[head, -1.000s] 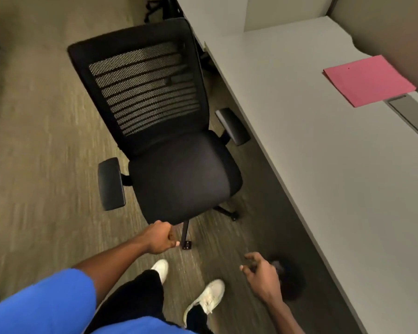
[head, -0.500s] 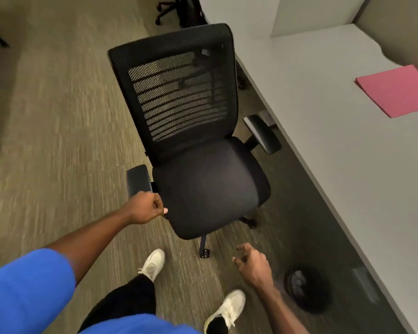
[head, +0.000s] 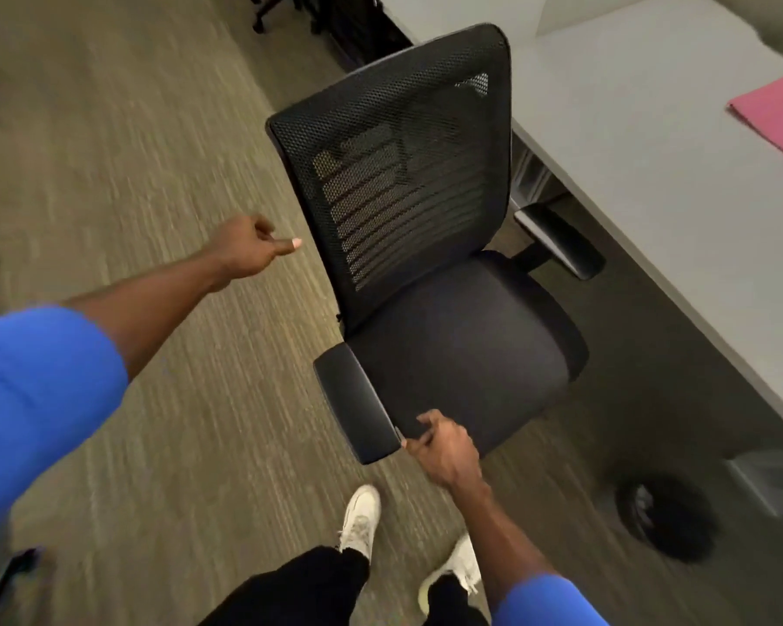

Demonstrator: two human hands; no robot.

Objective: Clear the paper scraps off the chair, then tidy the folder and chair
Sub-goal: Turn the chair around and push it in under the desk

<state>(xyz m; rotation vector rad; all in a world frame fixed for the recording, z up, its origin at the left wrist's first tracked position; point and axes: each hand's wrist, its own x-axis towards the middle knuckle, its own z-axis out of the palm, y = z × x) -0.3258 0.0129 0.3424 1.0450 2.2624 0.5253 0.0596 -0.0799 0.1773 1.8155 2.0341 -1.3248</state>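
The black office chair [head: 462, 354] with a mesh back stands beside the grey desk [head: 652, 173], its seat bare. My right hand [head: 444, 449] grips the seat's front edge, right beside the near armrest [head: 358, 408]. My left hand [head: 249, 246] hovers over the carpet left of the backrest, fingers curled, thumb out, holding nothing. The pink folder [head: 778, 115] lies closed on the desk at the right edge of view, partly cut off.
A round black bin [head: 665, 512] with pale scraps inside stands on the carpet under the desk edge. Another chair's base [head: 263, 11] shows at the top. My white shoes [head: 360, 521] are just below the chair. Open carpet lies to the left.
The chair has swivelled so its seat faces the desk more. My left hand let go of the armrest and moved up and left. My right hand came up and took the seat edge.
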